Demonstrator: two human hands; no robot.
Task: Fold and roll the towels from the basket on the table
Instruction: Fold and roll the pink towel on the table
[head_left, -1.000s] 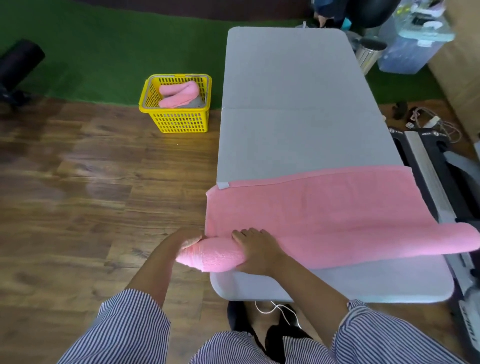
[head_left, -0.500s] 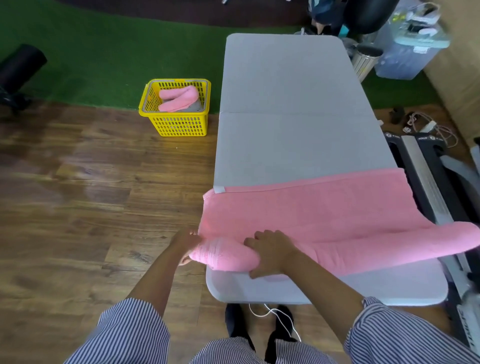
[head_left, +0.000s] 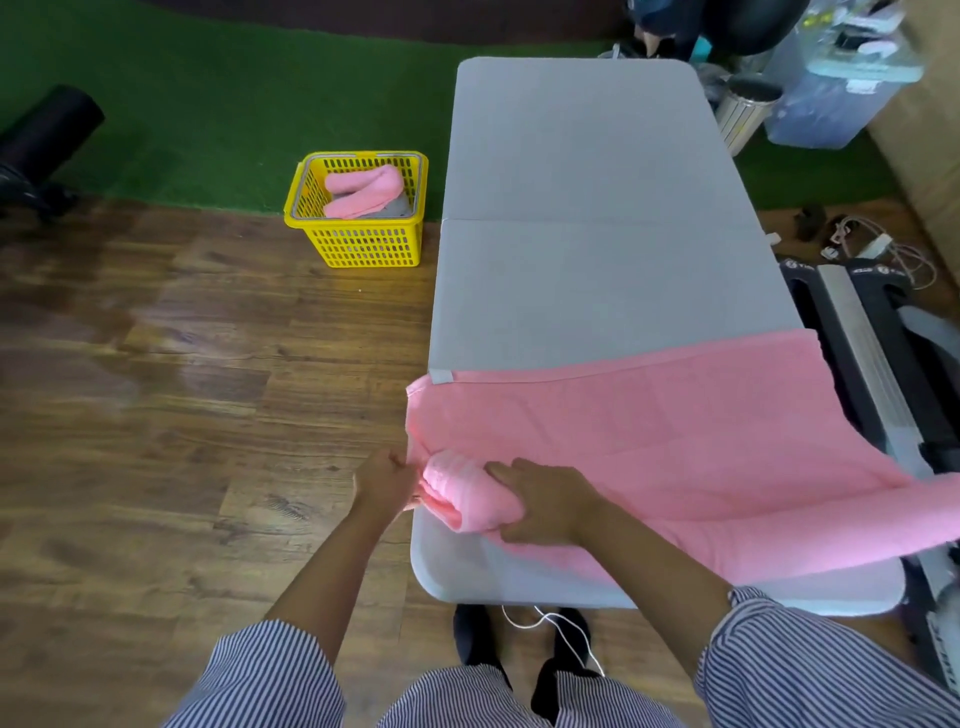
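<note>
the pink towel (head_left: 649, 431) lies across the near end of the bench (head_left: 576, 208), folded into a long band. its left end is rolled into a thick roll (head_left: 462, 491) at the near left corner, and its right end hangs over the right edge of the bench. it looks soft, light and limp, so i judge it will sag and loosen wherever it is not pressed. the roll is the best place to hold, from both sides and close to the flat part.

the right hand (head_left: 545, 501) lies over the roll with its fingers curled round it. the left hand (head_left: 384, 480) is at the open end of the roll, just off the left edge; its fingers seem to pinch the cloth there, but this is not fully clear.

the roll sits very close to the left edge, so it could slip off. the far half of the bench is bare grey surface. a yellow basket (head_left: 358, 244) with more pink towels (head_left: 363, 192) stands on the floor, well apart to the left.
</note>
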